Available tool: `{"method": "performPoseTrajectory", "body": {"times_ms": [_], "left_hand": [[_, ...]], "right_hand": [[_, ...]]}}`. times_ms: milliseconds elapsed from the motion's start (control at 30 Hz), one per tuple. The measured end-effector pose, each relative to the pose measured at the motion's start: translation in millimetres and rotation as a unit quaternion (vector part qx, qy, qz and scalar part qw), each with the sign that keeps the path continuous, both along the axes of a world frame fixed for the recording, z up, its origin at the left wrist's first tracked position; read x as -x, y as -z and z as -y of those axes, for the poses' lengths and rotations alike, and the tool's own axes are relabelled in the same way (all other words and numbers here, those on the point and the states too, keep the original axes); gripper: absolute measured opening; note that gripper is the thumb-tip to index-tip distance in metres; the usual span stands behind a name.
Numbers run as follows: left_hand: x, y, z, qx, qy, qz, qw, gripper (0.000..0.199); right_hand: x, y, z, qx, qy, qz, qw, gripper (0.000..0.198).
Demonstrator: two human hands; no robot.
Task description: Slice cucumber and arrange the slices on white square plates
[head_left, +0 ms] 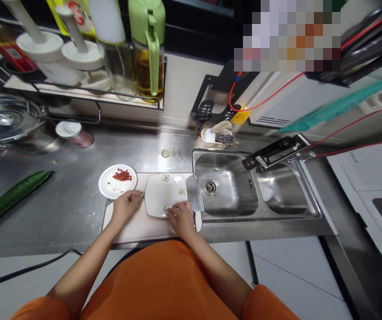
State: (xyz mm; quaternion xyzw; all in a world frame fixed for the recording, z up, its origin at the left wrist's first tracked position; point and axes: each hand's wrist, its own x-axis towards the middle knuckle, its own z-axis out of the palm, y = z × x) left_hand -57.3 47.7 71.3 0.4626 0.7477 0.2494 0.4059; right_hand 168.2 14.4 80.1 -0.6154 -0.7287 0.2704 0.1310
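A squarish white plate (159, 193) with green swirl shapes lies on a pale cutting board (127, 226); I cannot tell whether the swirls are printed or laid on. My left hand (127, 205) is pinched at the plate's left edge, with a tiny greenish bit at the fingertips. Over the plate's near right corner, my right hand (181, 218) has its fingers drawn together beside a green swirl; what they hold is too small to make out. A cleaver blade (195, 193) rests right of the plate. Behind my left hand stands a round white plate (107, 184) with chopped red pieces (122, 175).
A whole cucumber (14, 195) lies at the left, near a lidded pot (41, 138) and a small can (74, 133). A pale green slice (166, 153) sits behind the board. The double sink (234, 191) with its faucet (277, 151) is at the right. Bottles fill the rack (94, 91).
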Motion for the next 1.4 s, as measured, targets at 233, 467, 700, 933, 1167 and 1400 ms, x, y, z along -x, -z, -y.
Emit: {"method": "performPoseTrajectory", "body": {"times_ms": [233,467,700,933,1167,1400], "left_hand": [[-24.8,-20.8,-4.8,0.078,-0.001,0.261,0.962,0.039],[-48.3,-27.2,-5.1,0.113,0.007,0.314,0.943,0.037],[-51.2,-13.6,-3.7,0.182,-0.049,0.432,0.882,0.033],[-58.2,-12.6,-3.8,0.33,-0.11,0.549,0.76,0.015],[-56.1,-12.4,-4.7,0.317,-0.136,0.595,0.726,0.008],[-53.5,-5.8,-2.5,0.257,-0.128,0.507,0.813,0.025]], "right_hand": [[14.6,-8.7,-38.1,0.007,0.044,-0.165,0.985,0.014],[16.4,-11.7,-49.3,0.119,0.099,-0.245,0.957,0.014],[11.0,-14.1,-49.6,0.148,0.109,-0.277,0.943,0.016],[6.5,-27.2,-55.0,0.177,0.06,-0.301,0.935,0.015],[-0.3,-28.6,-57.4,0.179,0.036,-0.292,0.939,0.014],[-4.9,-13.1,-60.5,0.191,0.025,-0.246,0.95,0.012]]}}
